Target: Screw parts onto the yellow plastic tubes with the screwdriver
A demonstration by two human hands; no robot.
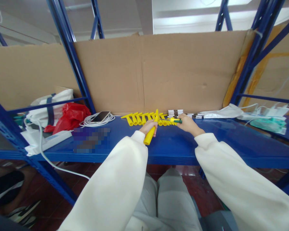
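Observation:
My left hand [148,127] is closed round a yellow plastic T-shaped piece [151,132], held upright over the blue shelf [178,144]. My right hand [188,124] grips a screwdriver with a green and yellow handle [175,120], its tip pointing left toward the held piece. Behind both hands, a row of several more yellow T-shaped pieces [137,118] lies along the cardboard back wall [144,70]. Small stacks of white and dark flat parts [175,112] sit just beyond the right hand.
A phone [101,116] rests on a coiled white cable [96,121] at left, beside a red bag [71,117], a white bag [50,104] and a power strip [48,141]. White plastic wrapping [225,112] and chargers [269,112] lie at right. Blue rack posts [72,57] frame the shelf.

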